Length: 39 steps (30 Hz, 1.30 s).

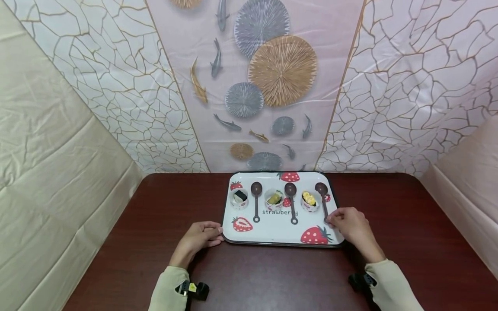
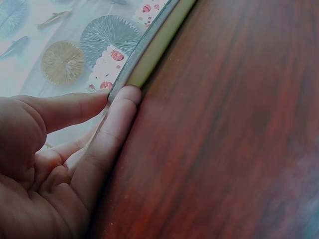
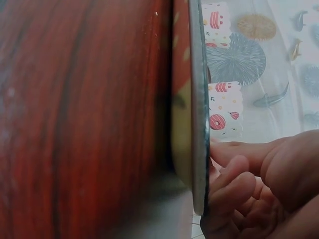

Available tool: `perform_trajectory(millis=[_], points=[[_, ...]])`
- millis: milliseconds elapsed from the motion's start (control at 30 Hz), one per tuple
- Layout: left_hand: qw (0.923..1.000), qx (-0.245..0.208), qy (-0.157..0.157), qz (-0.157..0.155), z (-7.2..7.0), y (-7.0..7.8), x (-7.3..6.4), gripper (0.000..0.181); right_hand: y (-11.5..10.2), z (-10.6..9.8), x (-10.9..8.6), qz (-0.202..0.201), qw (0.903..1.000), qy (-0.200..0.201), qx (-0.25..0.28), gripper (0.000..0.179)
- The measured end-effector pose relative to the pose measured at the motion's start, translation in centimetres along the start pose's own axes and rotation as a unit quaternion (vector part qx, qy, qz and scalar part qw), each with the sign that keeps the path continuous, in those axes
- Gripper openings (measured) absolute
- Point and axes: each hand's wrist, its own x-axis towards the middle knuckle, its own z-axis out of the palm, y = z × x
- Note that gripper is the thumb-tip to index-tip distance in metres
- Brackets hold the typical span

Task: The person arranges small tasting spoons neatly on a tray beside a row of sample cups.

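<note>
A white tray with a dark rim and strawberry prints lies on the table. My left hand pinches its front left corner, the thumb on the rim and a finger against the outer wall in the left wrist view. At the tray's right side, my right hand pinches the ring end of the right brown spoon; its fingertips hide that end. Two more spoons, a left one and a middle one, lie bowl-end away from me. Between the spoons stand three printed paper cups, one being the left cup.
The left cup holds a black-and-white rice piece, the middle one a greenish piece, the right one a yellow-topped piece. A dark red wooden table carries the tray. Patterned cloth hangs behind its back edge.
</note>
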Motion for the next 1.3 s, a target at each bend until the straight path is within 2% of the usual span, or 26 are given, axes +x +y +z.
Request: perform_trajectory(millis=[900,1300], points=[[0.9999,0.006,-0.01,0.002,-0.19,-0.01,0.03,0.035,0.15,0.28,0.32,-0.003,0.9998,0.017,-0.01,0.019],[1.0,0.008,-0.002,-0.003,-0.16,0.09,-0.02,0.033,0.09,0.48,0.12,-0.014,0.9996,0.02,-0.014,0.017]])
